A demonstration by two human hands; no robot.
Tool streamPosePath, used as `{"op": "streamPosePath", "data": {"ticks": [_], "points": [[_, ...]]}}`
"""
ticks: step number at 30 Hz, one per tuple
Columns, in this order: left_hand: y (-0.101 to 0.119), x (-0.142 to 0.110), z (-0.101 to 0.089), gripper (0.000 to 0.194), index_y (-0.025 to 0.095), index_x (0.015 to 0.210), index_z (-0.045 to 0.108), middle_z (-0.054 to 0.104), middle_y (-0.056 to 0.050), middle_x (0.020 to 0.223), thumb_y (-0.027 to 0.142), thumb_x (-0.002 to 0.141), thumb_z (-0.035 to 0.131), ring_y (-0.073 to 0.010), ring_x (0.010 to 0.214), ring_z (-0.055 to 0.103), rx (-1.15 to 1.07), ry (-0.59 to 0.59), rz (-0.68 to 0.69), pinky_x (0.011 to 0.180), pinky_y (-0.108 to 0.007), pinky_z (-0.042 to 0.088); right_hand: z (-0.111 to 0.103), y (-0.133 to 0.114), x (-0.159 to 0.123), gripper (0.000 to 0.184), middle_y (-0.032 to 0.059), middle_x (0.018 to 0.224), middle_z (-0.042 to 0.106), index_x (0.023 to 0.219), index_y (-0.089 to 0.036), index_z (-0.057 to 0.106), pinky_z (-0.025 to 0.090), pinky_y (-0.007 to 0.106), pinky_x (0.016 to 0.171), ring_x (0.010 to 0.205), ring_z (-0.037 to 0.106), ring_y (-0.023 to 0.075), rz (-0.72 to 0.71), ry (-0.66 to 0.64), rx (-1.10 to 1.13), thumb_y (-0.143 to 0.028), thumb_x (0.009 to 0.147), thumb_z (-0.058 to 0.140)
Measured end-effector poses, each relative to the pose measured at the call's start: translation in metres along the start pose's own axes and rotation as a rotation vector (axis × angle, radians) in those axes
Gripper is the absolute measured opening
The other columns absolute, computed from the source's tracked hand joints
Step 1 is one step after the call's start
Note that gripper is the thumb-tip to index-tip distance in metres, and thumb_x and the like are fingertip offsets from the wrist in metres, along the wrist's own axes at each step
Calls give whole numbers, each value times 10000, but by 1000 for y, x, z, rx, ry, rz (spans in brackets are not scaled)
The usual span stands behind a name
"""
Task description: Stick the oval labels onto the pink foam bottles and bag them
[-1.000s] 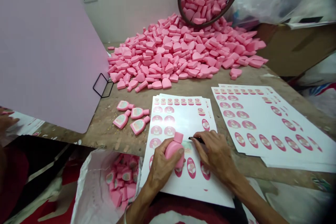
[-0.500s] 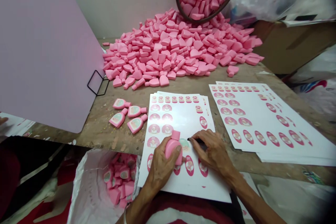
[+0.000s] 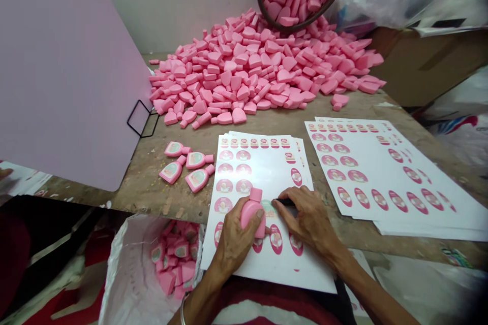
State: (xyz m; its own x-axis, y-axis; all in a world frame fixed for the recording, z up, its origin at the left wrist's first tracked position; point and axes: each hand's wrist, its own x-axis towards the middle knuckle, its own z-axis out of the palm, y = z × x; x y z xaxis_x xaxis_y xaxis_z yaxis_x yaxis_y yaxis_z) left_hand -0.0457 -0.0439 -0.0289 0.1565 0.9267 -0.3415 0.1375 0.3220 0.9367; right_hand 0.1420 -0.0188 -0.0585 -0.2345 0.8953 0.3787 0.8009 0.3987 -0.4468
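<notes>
My left hand is wrapped round a small pink plastic bottle, its cap pointing away from me. The side of the bottle facing me is plain pink. Just right of it, my right hand pinches a thin black tool, its tip at the edge of a pale green label. Whether the tool is a blade or a pick I cannot make out. Both hands rest over a white sticker sheet printed with pink labels, on top of a small stack.
Several labelled bottles lie left of the sheet. Behind is a large heap of plain pink bottles below a tipped brown basket. More sticker sheets lie right. A white sack holding bottles stands below the table edge; a pink board rises left.
The right fingers have shifted slightly at the green label, and more of the black tool shows. The left hand keeps hold of the bottle. The view has moved a little.
</notes>
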Motion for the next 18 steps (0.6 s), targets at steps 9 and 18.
{"op": "streamPosePath", "data": {"ticks": [9, 18], "points": [[-3, -1, 0, 359, 195, 1022, 523, 666, -26, 791, 515, 858, 535, -201, 653, 697, -73, -20, -9, 585, -277, 550, -2, -7, -2, 165, 27, 721, 658, 770, -189, 601, 323, 343, 700, 692, 551, 182, -32, 46, -116, -325, 864, 599], [3, -1, 0, 499, 127, 1136, 533, 654, -21, 621, 526, 840, 569, -170, 561, 654, -287, 60, -33, 546, -255, 531, -8, -2, 4, 226, 4, 661, 614, 705, -209, 575, 434, 276, 552, 589, 553, 144, 270, 8, 341, -404, 784, 658]]}}
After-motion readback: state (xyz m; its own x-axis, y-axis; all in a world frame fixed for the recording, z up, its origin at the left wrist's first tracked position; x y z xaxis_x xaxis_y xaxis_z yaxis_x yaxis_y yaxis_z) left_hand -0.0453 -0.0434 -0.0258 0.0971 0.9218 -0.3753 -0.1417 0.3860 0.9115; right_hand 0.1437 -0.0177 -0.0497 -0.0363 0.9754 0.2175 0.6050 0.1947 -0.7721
